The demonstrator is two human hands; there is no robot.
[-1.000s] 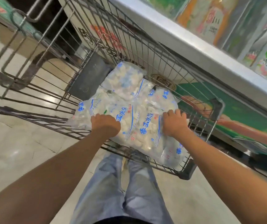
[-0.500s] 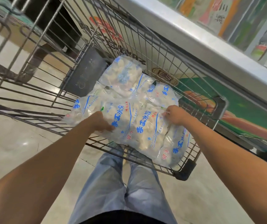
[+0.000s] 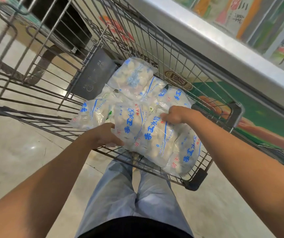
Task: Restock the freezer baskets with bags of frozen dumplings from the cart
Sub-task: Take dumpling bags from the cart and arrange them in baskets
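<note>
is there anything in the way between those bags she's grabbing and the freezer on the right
Yes. Both hands, left hand and right hand, grip the bags of dumplings inside the cart, so the cart's wire side wall and the freezer's metal rim stand between. The bags must go up and over.

The dumpling bags (image 3: 156,134) are showing clear plastic with blue lettering, thin blue lines and small red marks, whitish dumplings inside. The cart (image 3: 155,48) is looking dull grey wire with dark grey plastic corners. The freezer (image 3: 223,54) is wearing a silver rim over green and orange graphics. Jeans (image 3: 129,194) are looking pale blue, and the floor (image 3: 17,160) is showing glossy beige.
</note>
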